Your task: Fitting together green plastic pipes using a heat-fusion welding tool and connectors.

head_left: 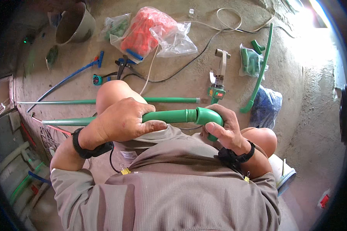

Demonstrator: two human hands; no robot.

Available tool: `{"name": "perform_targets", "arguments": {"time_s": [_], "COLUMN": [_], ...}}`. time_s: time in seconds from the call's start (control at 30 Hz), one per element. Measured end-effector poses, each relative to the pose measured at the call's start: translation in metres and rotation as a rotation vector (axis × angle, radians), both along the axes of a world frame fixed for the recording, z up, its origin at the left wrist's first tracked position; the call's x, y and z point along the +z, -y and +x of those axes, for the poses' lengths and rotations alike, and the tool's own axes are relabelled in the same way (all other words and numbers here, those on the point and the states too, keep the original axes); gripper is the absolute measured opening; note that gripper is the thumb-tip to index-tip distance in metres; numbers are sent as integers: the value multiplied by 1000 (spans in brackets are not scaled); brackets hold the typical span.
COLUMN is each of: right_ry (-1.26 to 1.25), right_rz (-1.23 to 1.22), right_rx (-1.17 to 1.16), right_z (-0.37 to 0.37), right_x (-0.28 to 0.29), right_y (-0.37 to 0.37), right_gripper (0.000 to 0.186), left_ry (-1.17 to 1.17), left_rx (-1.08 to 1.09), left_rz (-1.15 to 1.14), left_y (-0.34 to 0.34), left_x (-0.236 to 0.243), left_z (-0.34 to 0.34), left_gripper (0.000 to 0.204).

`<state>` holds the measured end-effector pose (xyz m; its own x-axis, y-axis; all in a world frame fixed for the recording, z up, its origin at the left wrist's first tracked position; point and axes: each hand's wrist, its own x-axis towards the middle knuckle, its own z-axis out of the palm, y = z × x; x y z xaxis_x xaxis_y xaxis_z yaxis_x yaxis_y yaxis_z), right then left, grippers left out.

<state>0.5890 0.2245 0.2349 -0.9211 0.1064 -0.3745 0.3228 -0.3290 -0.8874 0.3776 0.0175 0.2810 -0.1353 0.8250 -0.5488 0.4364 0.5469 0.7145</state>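
Across my lap lies a long green plastic pipe [169, 116], with my left hand [123, 119] wrapped round it and the thumb along its near side. At its right end is a green elbow fitting [209, 116], bent toward me. My right hand [228, 129] grips the elbow, thumb on the near side and fingers behind it. Pipe and elbow meet at a ringed joint; how deep the pipe sits is hidden. Just beyond my right hand stands a green pipe welding tool [216, 92] with a lit red display and a metal heating plate [222, 61].
Another green pipe [169, 100] lies beyond my hands. A curved green pipe [264, 65] and bagged green fittings [250, 61] are at right. Farther off are a red-filled plastic bag [146, 30], black-handled cutters [122, 66], a blue pipe [65, 79], cables [181, 69] and a bucket [75, 25].
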Motion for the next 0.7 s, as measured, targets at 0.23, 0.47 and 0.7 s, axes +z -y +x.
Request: {"name": "perform_targets", "arguments": {"time_s": [0.23, 0.47, 0.7], "right_ry": [-14, -206, -393], "right_rz": [46, 405, 623], "right_rx": [46, 224, 278], "right_z": [0, 11, 15], "right_x": [2, 0, 1], "right_y": [-2, 0, 12], "right_gripper": [50, 41, 41], "left_ry": [-92, -232, -313], "left_rx": [-43, -98, -182], "left_rz": [28, 136, 223], "left_y": [4, 13, 19], "left_x": [-3, -2, -6], "left_z": [5, 21, 26], "left_gripper": [59, 48, 48]}}
